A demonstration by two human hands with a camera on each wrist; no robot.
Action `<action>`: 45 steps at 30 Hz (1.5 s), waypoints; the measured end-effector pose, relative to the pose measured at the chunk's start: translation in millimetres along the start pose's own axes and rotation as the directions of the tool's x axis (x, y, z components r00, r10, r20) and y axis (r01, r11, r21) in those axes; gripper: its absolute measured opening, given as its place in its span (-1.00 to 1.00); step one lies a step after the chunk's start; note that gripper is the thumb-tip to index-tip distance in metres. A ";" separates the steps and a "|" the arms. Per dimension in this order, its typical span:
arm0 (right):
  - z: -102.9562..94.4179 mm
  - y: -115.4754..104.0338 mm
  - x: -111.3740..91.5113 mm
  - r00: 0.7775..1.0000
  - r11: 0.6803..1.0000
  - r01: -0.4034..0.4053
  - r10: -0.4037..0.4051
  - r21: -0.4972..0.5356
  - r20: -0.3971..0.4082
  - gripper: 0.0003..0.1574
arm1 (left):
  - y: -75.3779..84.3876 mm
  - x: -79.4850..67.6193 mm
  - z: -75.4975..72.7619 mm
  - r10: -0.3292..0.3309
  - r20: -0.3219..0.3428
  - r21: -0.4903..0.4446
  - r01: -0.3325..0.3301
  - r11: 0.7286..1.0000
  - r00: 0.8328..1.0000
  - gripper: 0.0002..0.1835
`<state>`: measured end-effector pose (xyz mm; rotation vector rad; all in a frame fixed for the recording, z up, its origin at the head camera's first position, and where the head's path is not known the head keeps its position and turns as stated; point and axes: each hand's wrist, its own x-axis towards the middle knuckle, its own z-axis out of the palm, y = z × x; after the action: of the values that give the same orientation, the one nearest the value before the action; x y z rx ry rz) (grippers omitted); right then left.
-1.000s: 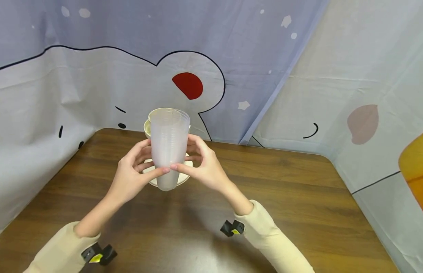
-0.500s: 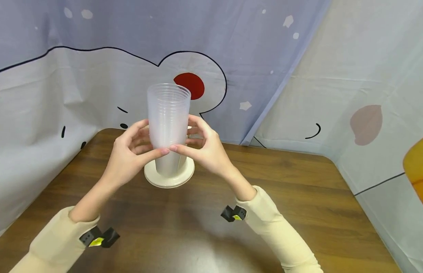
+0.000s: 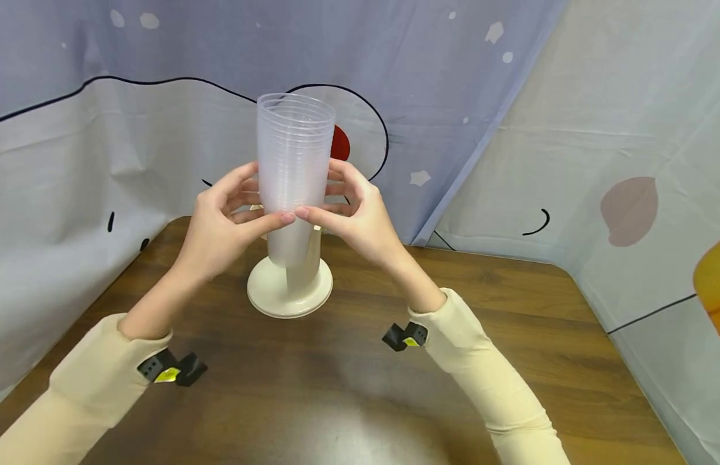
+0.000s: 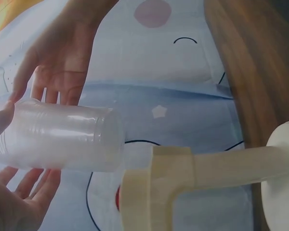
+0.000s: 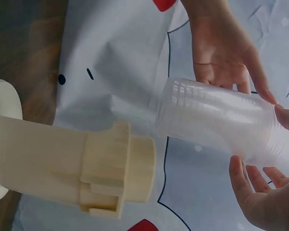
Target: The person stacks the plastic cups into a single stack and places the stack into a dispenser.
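Note:
Both my hands hold up a tall stack of clear plastic cups (image 3: 292,155), upright, with rims at the top. My left hand (image 3: 217,219) grips its left side and my right hand (image 3: 362,213) its right. The thumbs meet at the front, while the other fingers curl round towards the back. Beyond the stack stands a cream plastic stand (image 3: 267,294), with a round base and an upright post. Its ring-shaped top (image 4: 171,168) shows in the left wrist view, apart from the bottom end of the stack. In the head view the cups mostly cover that top.
The stand rests on a brown wooden table (image 3: 360,374) towards its back edge. Behind the table hangs a printed cloth (image 3: 452,129) with cartoon shapes, also along the left and right. A small black camera (image 3: 168,368) is strapped at the left sleeve, another at the right.
Both hands have raised the stack of cups, keeping their grip. The stand's base and post, largely hidden behind the cups before, now show below them.

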<state>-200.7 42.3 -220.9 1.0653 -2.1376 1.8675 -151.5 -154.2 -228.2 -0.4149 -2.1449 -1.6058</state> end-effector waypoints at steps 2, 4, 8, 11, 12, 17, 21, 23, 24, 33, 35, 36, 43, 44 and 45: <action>-1.6 -3.1 5.0 1.000 1.000 0.004 -0.004 0.006 -0.002 -0.26 | 2.9 5.3 -0.7 0.008 -0.009 -0.002 -0.008 1.000 1.000 -0.30; -3.0 -5.3 10.1 1.000 1.000 0.022 -0.022 0.001 -0.006 -0.26 | 5.2 10.2 -1.8 0.014 -0.016 -0.008 -0.014 1.000 1.000 -0.31; -5.1 -7.1 19.7 0.999 0.999 0.047 -0.047 0.005 -0.013 -0.25 | 8.3 20.0 -3.7 0.020 -0.023 -0.017 -0.020 1.000 1.000 -0.31; -6.2 -6.9 26.2 0.998 0.998 0.063 -0.063 0.008 -0.019 -0.25 | 8.6 27.1 -5.0 0.022 -0.026 -0.014 -0.022 1.000 0.999 -0.32; -6.5 -6.6 28.6 0.998 0.998 0.062 -0.062 0.008 -0.022 -0.24 | 8.3 29.5 -5.3 0.023 -0.027 -0.013 -0.023 1.000 0.999 -0.32; -7.8 -4.4 40.2 0.999 0.999 0.043 -0.043 0.000 -0.028 -0.24 | 5.1 41.4 -6.3 0.029 -0.036 -0.044 -0.030 0.999 0.999 -0.32; -8.7 -2.3 47.6 0.999 1.000 0.016 -0.016 0.010 -0.030 -0.23 | -0.4 50.1 -5.7 0.045 -0.041 -0.063 -0.048 0.997 0.998 -0.31; -8.8 -1.3 50.5 1.000 1.000 0.013 -0.013 0.019 -0.027 -0.22 | -3.9 54.1 -5.4 0.059 -0.045 -0.077 -0.063 0.995 0.997 -0.31; -9.0 -0.6 52.1 1.000 1.000 0.015 -0.014 0.022 -0.026 -0.22 | -5.8 56.3 -5.4 0.066 -0.048 -0.086 -0.070 0.994 0.997 -0.31; -10.4 10.6 65.5 1.000 1.000 -0.007 0.008 0.023 -0.028 -0.17 | -20.4 71.3 -5.9 0.065 -0.037 -0.081 -0.067 0.994 0.997 -0.32; -10.6 14.4 67.2 1.000 1.000 -0.013 0.013 0.026 -0.024 -0.18 | -23.7 73.2 -5.0 0.051 -0.034 -0.067 -0.053 0.996 0.998 -0.30; -10.7 16.4 67.9 1.000 0.999 -0.015 0.016 0.028 -0.024 -0.18 | -25.3 73.9 -4.5 0.044 -0.031 -0.058 -0.045 0.997 0.999 -0.30; -8.9 30.1 70.1 0.999 0.999 -0.034 0.035 0.018 -0.028 -0.19 | -36.3 76.3 -1.5 0.015 -0.026 -0.036 -0.016 0.999 1.000 -0.25; -8.6 31.7 69.9 0.999 0.999 -0.037 0.037 0.007 -0.028 -0.18 | -38.0 76.4 -1.4 0.014 -0.024 -0.030 -0.015 0.999 1.000 -0.25; -8.4 33.2 69.5 0.999 0.999 -0.041 0.041 -0.002 -0.025 -0.18 | -39.7 76.3 -1.1 0.014 -0.022 -0.021 -0.014 1.000 1.000 -0.25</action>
<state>-274.3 20.1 -211.0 0.9999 -2.1632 1.8845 -236.3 -167.9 -222.6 -0.4159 -2.1059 -1.6190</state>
